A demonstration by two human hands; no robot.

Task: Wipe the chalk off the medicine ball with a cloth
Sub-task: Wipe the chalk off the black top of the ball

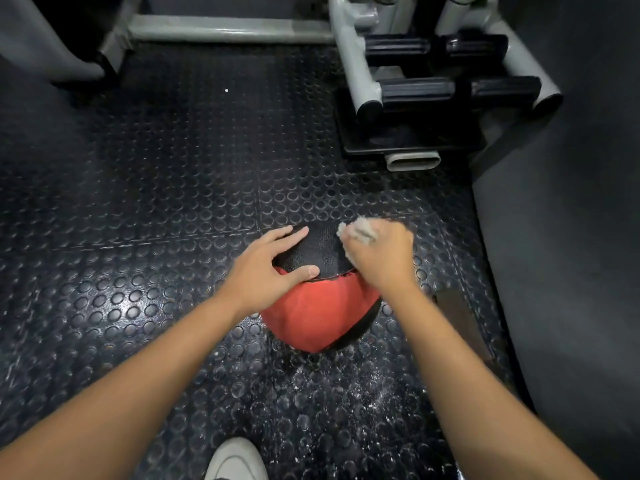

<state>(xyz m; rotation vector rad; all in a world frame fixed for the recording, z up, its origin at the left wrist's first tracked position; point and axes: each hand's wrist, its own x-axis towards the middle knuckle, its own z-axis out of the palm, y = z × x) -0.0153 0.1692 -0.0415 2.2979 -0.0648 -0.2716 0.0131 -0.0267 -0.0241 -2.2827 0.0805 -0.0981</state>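
Observation:
A red and black medicine ball sits on the studded rubber floor in the lower middle of the head view. My left hand rests on the ball's upper left, fingers spread over the black panel, thumb on the seam. My right hand grips a small whitish cloth, bunched in its fingers, and presses it against the ball's upper right. The cloth is mostly hidden inside the fist. White chalk dust speckles the floor in front of the ball.
A grey metal machine frame with black ribbed foot pegs stands at the back right. A grey bar runs along the back. Dark padded surfaces flank both sides. A white shoe shows at the bottom edge.

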